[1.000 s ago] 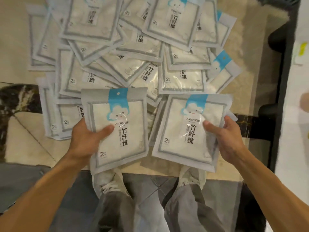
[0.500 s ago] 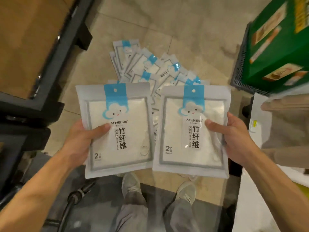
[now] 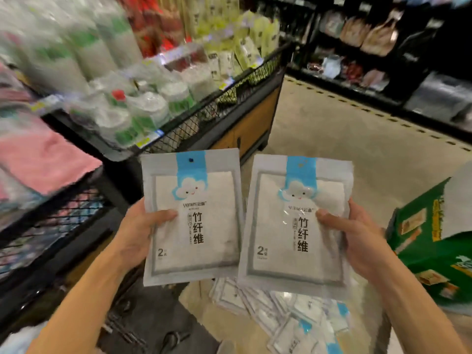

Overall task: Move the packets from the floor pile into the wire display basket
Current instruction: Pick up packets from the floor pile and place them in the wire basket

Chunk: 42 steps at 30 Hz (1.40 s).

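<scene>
I hold two white packets with a blue cloud label, upright and side by side at chest height. My left hand [image 3: 139, 231] grips the left packet [image 3: 199, 226] by its left edge, thumb on the front. My right hand [image 3: 357, 241] grips the right packet [image 3: 288, 233] by its right edge, thumb across the front. The floor pile of packets [image 3: 286, 320] lies below them, partly hidden. A black wire display basket [image 3: 58, 221] with pink and white goods stands at the left, a second wire basket [image 3: 209, 118] behind it.
A green carton [image 3: 431, 254] stands at the right, close to my right arm. Dark shelves with bagged goods [image 3: 383, 47] line the far right across an open beige floor aisle [image 3: 344, 139]. My shoes show at the bottom.
I have risen and the view has swung up from the floor to the baskets and shelves. Both packets came up with my hands; the pile dropped to the bottom of view.
</scene>
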Motion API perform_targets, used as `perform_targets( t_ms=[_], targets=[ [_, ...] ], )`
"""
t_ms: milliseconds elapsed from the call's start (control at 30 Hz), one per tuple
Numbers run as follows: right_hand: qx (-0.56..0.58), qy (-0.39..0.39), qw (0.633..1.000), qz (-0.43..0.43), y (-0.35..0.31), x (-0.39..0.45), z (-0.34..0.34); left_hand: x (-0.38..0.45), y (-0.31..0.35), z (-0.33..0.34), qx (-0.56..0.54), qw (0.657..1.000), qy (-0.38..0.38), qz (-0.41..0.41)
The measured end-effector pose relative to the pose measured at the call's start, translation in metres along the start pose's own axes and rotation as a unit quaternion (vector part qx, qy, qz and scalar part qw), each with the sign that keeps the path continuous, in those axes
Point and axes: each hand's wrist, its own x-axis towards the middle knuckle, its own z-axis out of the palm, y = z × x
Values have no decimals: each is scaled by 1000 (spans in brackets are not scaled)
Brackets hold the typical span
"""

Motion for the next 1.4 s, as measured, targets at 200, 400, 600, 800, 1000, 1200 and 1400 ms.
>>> perform_targets(
  t_ms=[200,400,600,800,1000,1200,1400],
  targets=[
    [-12,-112,992,-57,-74,-52,95,-117,89,-52,3,995,76,72],
    [-23,-235,970,-56,-106,-93,163,-246,118,-84,-23,972,191,137],
    [-65,-352,933,-45,-107,-135,211,-365,94,-89,-79,937,286,184],
    [-89,-464,881,-24,-86,-185,256,-468,47,-78,-116,893,386,201],
    [-101,-539,837,-1,-48,-243,297,-549,10,-85,-151,854,446,220],
    [-121,-557,821,-17,-14,-298,337,-607,-18,-125,-140,844,473,210],
    [-156,-546,823,-11,34,-336,376,-641,-46,-187,-143,844,483,183]
  ],
)
